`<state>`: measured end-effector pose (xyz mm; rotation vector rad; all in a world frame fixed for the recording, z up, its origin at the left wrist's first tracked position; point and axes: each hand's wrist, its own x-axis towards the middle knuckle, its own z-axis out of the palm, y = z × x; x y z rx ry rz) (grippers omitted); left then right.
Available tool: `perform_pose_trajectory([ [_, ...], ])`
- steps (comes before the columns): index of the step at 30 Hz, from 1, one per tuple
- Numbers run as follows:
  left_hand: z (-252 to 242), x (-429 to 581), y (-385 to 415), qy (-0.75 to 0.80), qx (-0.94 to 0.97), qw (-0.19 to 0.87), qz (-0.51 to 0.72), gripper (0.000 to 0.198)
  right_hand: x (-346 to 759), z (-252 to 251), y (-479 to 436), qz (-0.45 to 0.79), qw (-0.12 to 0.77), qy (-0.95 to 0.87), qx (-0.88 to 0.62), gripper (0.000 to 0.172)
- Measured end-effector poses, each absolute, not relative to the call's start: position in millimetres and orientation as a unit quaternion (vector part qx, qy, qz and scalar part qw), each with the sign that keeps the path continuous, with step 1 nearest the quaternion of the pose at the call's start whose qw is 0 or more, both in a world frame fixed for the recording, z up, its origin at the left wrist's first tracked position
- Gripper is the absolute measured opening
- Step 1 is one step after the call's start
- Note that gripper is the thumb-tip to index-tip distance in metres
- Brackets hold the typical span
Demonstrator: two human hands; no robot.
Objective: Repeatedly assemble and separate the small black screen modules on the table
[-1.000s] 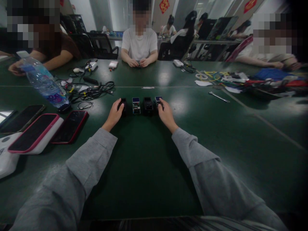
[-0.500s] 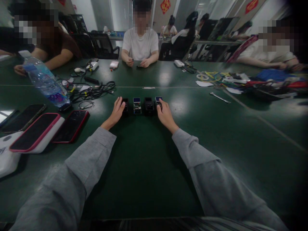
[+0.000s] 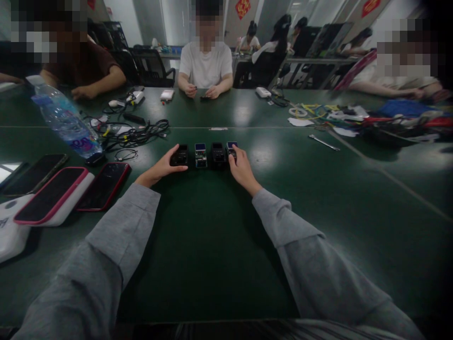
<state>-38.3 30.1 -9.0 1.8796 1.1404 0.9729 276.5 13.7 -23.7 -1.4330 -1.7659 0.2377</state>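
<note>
In a row on the green table stand several small devices. My left hand (image 3: 163,165) spans the black plastic casing (image 3: 181,156) at the row's left end, thumb along its near edge and fingers at its far left corner. Beside it stands a bare circuit board with a small screen (image 3: 200,156), untouched. A second black casing (image 3: 217,155) comes after it. At the right end my right hand (image 3: 242,165) is closed on another small board with a screen (image 3: 231,145), which its fingers partly cover.
Phones (image 3: 104,186), a white device (image 3: 12,226) and a tilted water bottle (image 3: 67,120) lie at the left. Black cables (image 3: 145,134) are tangled behind them. A wrench (image 3: 323,142) and a pile of wires (image 3: 389,123) are at the right. Across the table sits a person (image 3: 205,66).
My left hand has turned and shifted left, its thumb dropping to the casing's near edge and exposing more of the casing. My right hand stays on the right board.
</note>
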Motion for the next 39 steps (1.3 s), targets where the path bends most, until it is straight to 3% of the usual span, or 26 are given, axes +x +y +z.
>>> perform_pose_trajectory([
  [3,-9,-45,33,0.418,0.692,0.439,0.392,0.091,277,-24,13,0.093,0.413,-0.704,-0.571,0.054],
  [16,-8,-37,28,0.402,0.667,0.466,0.421,0.081,275,-23,13,0.092,0.413,-0.713,-0.559,0.054],
  [20,-17,-34,34,0.426,0.635,0.449,0.462,0.057,275,-22,10,0.089,0.405,-0.721,-0.555,0.059],
  [23,-24,-37,40,0.464,0.592,0.394,0.528,0.040,275,-22,9,0.088,0.399,-0.717,-0.564,0.060],
  [27,-29,-46,44,0.522,0.616,0.233,0.542,0.029,275,-22,9,0.084,0.392,-0.714,-0.574,0.060],
  [33,-35,-42,38,0.550,0.767,0.059,0.326,0.043,275,-20,8,0.073,0.394,-0.712,-0.577,0.058],
  [39,-36,-38,33,0.567,0.795,0.006,0.215,0.046,274,-19,6,0.076,0.393,-0.712,-0.577,0.058],
])
